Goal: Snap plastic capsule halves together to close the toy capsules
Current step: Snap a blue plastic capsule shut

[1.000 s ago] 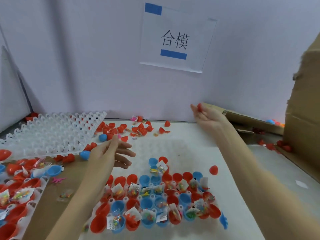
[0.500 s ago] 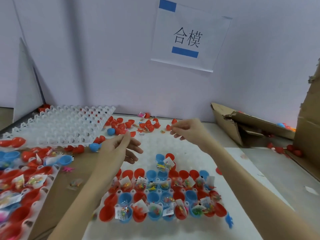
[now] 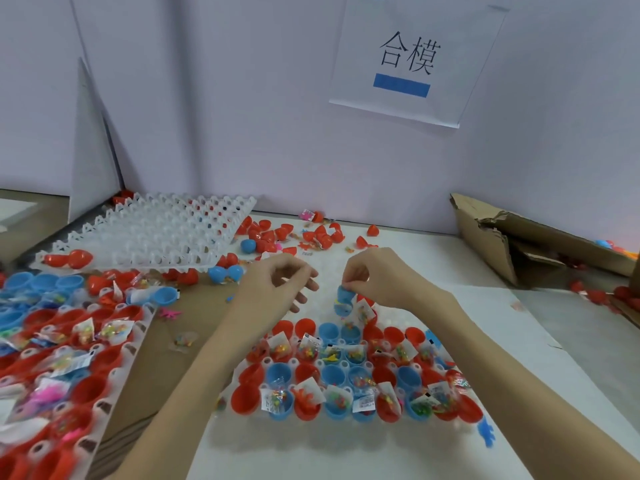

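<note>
**Blue capsule picked from the tray**

The right hand (image 3: 375, 280) pinched a blue capsule half (image 3: 344, 299) just above the filled tray (image 3: 346, 386). The left hand (image 3: 277, 289) hovered beside it, loosely curled, holding nothing. Judged next: bring the halves together and press them shut.

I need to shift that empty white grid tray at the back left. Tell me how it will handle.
The white grid tray looks thin and translucent, so probably light and somewhat floppy if lifted by one edge. A red capsule lying on its near corner would likely roll off. It rests over loose halves, so pushing may scatter them.
</note>
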Motion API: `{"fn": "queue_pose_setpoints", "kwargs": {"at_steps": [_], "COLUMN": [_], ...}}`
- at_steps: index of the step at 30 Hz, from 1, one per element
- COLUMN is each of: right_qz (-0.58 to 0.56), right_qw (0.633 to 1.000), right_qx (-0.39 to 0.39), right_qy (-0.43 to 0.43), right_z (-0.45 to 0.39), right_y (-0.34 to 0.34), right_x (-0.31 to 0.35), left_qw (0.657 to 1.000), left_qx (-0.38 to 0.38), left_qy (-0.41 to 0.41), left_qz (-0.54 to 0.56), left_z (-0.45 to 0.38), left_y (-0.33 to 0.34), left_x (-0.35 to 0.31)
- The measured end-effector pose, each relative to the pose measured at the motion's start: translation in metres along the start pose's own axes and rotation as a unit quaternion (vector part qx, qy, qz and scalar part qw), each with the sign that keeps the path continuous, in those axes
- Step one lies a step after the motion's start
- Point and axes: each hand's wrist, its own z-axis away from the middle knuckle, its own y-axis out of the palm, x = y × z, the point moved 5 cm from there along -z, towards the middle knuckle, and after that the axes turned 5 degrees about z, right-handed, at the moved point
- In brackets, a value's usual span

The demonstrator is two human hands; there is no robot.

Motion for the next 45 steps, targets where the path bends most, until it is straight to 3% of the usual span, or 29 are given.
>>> {"fn": "queue_pose_setpoints", "kwargs": {"at_steps": [4,7,12,21,27,29,33,37,42,45], "right_qz": [-0.002,-0.02,-0.054,-0.129,-0.068,-0.049,-0.043,-0.115,-0.287,-0.318], "right_qw": [1.0,1.0,0.998,0.988,0.997,0.998,0.999,0.992,0.93,0.916], "right_qx": [-0.022,-0.022,-0.025,-0.07,0.044,0.05,0.023,-0.046,-0.229,-0.241], "right_qy": [0.006,0.002,-0.003,0.046,0.003,0.006,-0.01,-0.014,0.018,0.028], "right_z": [-0.004,-0.005,-0.002,0.013,0.037,0.041,0.043,0.045,0.05,0.048], "right_y": [-0.019,-0.029,-0.031,-0.024,0.002,0.01,0.007,-0.012,-0.035,-0.029], "right_x": [0.0,0.005,0.015,0.011,0.016,0.019,0.024,0.021,0.023,0.029], "left_qw": [0.981,0.976,0.988,0.999,0.998,0.998,0.997,0.998,0.998,0.998], "left_qx": [0.117,0.156,0.087,0.012,-0.036,-0.034,-0.029,-0.023,-0.005,-0.003], "left_qy": [0.072,0.088,0.116,0.028,-0.019,-0.024,-0.031,-0.029,-0.012,-0.007], "left_qz": [-0.133,-0.125,-0.054,0.039,0.042,0.048,0.063,0.058,0.061,0.066], "left_z": [0.007,0.012,0.011,0.005,0.001,0.001,0.003,0.004,0.006,0.006], "left_y": [0.012,0.02,0.019,0.008,-0.003,-0.002,-0.002,-0.002,0.003,0.005], "left_x": [0.0,-0.003,-0.014,-0.007,0.004,0.004,0.003,0.001,-0.003,-0.005]}}
